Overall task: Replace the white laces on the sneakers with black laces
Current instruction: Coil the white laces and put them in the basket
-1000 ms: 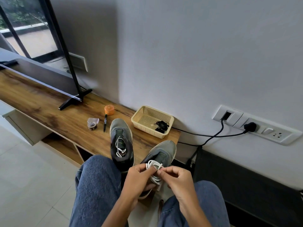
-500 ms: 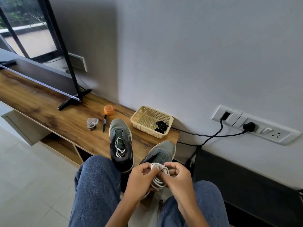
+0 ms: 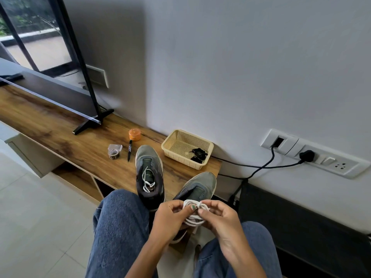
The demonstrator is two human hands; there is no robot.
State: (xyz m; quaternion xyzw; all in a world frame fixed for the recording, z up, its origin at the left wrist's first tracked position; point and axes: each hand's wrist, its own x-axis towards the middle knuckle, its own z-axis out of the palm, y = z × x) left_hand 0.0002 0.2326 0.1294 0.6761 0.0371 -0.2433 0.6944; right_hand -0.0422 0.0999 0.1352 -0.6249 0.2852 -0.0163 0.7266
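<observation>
Left hand [image 3: 170, 219] and right hand [image 3: 219, 219] both pinch the bundled white lace [image 3: 195, 212], fingers curled, palms facing, over the right sneaker [image 3: 197, 187].

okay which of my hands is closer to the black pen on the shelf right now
Left. Your left hand is nearer the black pen, which lies up and to its left on the wooden shelf. Your right hand is further right, pinching the white lace.

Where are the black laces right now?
The black laces lie in the right corner of the cream basket on the wooden shelf, by the wall, beyond the two sneakers.
</observation>
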